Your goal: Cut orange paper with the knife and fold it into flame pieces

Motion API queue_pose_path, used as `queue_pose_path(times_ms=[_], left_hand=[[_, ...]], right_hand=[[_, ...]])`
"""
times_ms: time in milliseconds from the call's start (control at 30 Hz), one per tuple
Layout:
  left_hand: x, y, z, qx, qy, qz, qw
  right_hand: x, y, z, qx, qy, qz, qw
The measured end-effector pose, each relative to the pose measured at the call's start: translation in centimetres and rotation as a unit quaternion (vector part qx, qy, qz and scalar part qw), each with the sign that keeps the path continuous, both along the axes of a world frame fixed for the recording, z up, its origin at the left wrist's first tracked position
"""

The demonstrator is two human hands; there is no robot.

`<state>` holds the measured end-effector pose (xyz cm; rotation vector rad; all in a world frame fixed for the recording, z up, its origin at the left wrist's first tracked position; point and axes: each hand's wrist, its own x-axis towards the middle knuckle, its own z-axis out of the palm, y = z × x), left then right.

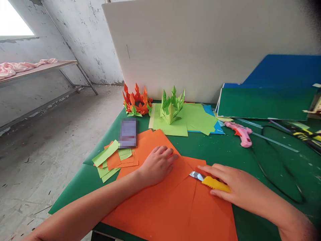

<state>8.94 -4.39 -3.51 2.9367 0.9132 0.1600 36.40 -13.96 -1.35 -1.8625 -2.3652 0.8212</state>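
yellow-handled metal-blade cutter: above large orange paper sheets, tip contact unclear | right hand: thumb and fingers pinching cutter handle | left hand: palm down on sheets, fingers loosely bent | sheets on green tabletop | behind: light-green folded-paper flower | right: pink plastic glue gun
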Motion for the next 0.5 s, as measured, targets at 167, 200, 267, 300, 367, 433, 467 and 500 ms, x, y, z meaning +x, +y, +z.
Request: queue_pose_path(times_ms=[167,200,267,300,367,433,467,500], left_hand=[[-0.5,0.2,-1.0,-0.032,-0.074,-0.021,0.997],[-0.6,0.2,-1.1,-0.041,-0.073,-0.018,0.996],[-0.6,0.2,-1.2,-0.053,-0.067,-0.012,0.996],[-0.7,0.2,-1.2,-0.057,-0.063,-0.01,0.996],[-0.7,0.2,-1.3,-0.061,-0.055,-0.01,0.997],[-0.8,0.3,-1.5,-0.064,-0.044,-0.012,0.997],[-0.8,0.3,-1.6,-0.066,-0.038,-0.014,0.997],[-0.8,0.4,-1.7,-0.066,-0.032,-0.015,0.997]], right_hand=[[-0.3,0.2,-0.4,0.022,-0.001,0.012,1.0],[-0.3,0.2,-0.4,0.027,-0.002,0.019,0.999],[-0.2,0.2,-0.4,0.036,-0.006,0.035,0.999],[-0.1,0.2,-0.4,0.041,-0.011,0.042,0.998],[0.2,0.2,-0.4,0.05,-0.02,0.049,0.997],[0.5,0.1,-0.3,0.052,-0.023,0.048,0.997],[0.6,0.1,-0.3,0.051,-0.023,0.045,0.997],[0.8,0.1,-0.3,0.05,-0.022,0.043,0.998]])
